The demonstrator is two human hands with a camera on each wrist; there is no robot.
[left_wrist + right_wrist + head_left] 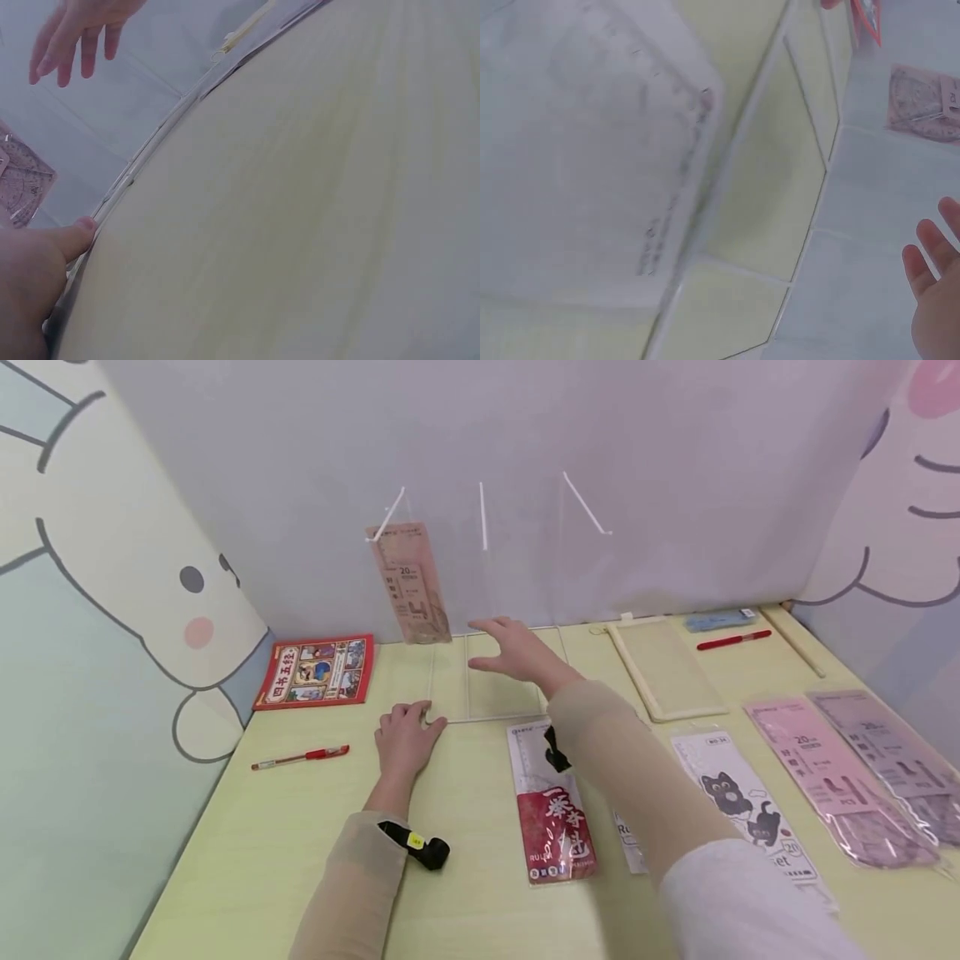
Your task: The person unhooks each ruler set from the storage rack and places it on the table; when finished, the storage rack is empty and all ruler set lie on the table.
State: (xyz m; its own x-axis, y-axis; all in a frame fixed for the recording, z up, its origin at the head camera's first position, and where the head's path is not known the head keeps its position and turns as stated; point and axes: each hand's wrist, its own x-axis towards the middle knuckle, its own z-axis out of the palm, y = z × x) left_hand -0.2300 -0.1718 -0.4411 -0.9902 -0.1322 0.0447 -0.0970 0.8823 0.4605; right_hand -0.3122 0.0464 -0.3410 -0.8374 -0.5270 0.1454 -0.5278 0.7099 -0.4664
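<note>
Here, clear rack (487, 685), one ruler pack (408, 583) hung

Left hand (405, 739) flat, palm down — right hand (517, 647) outstretched, fingers spread.

**Colours and patterns on record**

Surface (480, 910): pale yellow-green. Book (316, 671): red cover with picture panels. Two pens (300, 757), (732, 640): red. Ruler packet (553, 802): red and white, black calligraphy. Cat packet (738, 802): white, black cats. Hanging packet (408, 581): pinkish-brown. Sleeves (360, 885): beige.
</note>
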